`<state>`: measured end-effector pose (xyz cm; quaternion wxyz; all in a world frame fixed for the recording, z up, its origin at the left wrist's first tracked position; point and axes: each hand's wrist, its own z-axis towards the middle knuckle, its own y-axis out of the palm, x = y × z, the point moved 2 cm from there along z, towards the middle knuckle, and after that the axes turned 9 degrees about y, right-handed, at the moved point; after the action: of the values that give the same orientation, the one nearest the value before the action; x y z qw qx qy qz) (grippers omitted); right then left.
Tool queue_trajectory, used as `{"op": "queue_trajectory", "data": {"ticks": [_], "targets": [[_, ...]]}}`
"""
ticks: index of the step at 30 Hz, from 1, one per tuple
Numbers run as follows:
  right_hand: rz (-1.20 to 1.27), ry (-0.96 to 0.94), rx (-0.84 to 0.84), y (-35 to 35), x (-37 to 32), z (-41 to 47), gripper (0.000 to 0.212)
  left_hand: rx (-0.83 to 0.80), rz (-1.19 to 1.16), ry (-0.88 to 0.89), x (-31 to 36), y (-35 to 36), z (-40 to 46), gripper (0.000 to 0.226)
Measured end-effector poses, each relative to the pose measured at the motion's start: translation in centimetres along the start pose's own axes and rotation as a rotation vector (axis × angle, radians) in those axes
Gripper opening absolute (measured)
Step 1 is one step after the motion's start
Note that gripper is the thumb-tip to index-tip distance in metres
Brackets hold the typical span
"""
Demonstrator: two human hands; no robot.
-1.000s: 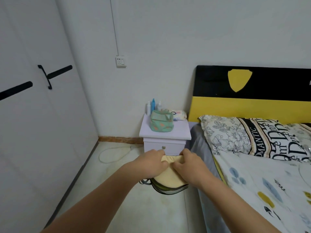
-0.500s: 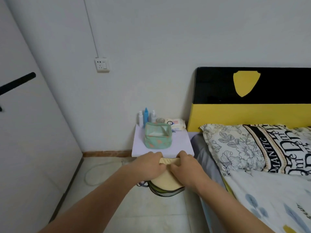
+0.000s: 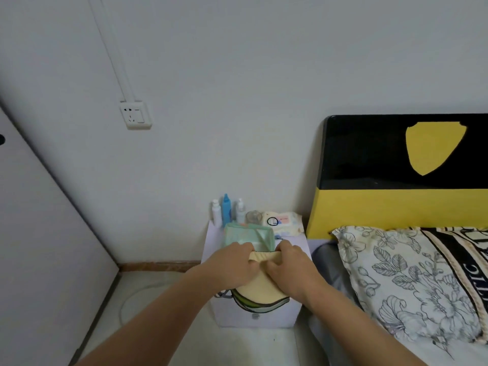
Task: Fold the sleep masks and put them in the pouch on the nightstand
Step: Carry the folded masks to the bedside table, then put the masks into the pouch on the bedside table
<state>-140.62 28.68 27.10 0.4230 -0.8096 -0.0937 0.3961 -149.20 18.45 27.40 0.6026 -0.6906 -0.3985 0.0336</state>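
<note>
Gripping a folded stack of sleep masks (image 3: 260,291) from both sides, the person's left hand (image 3: 232,265) and right hand (image 3: 289,268) hold it in the air just in front of the mint-green pouch (image 3: 248,237), whose mouth gapes open on the nightstand (image 3: 211,249). Both sets of fingers are clenched on the cream top edge, probably to keep the fold from springing apart while it is lined up with the opening. Nothing is inside the pouch yet, as far as I can tell. Behind it stand small bottles (image 3: 226,210) and a pack of wipes (image 3: 284,221) against the white wall. A bed with a floral pillow (image 3: 396,281) and a black-and-yellow headboard (image 3: 401,175) sits to the right.
</note>
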Motion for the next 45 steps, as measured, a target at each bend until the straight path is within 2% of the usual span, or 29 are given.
{"op": "queue_trajectory", "data": {"ticks": [12, 22, 29, 31, 38, 42, 45], "targets": [[0.0, 0.03, -0.106, 0.9, -1.5, 13.2, 0.031, -0.103, -0.015, -0.061, -5.3, -1.3, 12.5, 0.035], [0.032, 0.161, -0.149, 4.5, -2.7, 23.0, 0.026, -0.231, -0.131, 0.074, -11.5, -1.9, 21.8, 0.043], [0.003, 0.239, -0.211, 7.6, -0.4, 27.8, 0.029, -0.294, -0.11, 0.037, -13.8, 1.5, 26.7, 0.029], [0.002, 0.233, -0.226, 8.6, 0.5, 29.0, 0.022, -0.328, -0.129, 0.021, -14.7, 2.9, 27.8, 0.027], [-0.006, 0.222, -0.273, 13.0, 3.7, 33.2, 0.014, -0.396, -0.109, -0.056, -17.9, 7.6, 31.4, 0.033], [-0.018, 0.247, -0.331, 15.9, 5.0, 35.5, 0.029, -0.402, -0.118, -0.108, -19.8, 10.6, 32.7, 0.035], [-0.035, 0.275, -0.377, 18.2, 5.8, 36.6, 0.031, -0.41, -0.133, -0.157, -21.1, 12.8, 33.3, 0.037]]}}
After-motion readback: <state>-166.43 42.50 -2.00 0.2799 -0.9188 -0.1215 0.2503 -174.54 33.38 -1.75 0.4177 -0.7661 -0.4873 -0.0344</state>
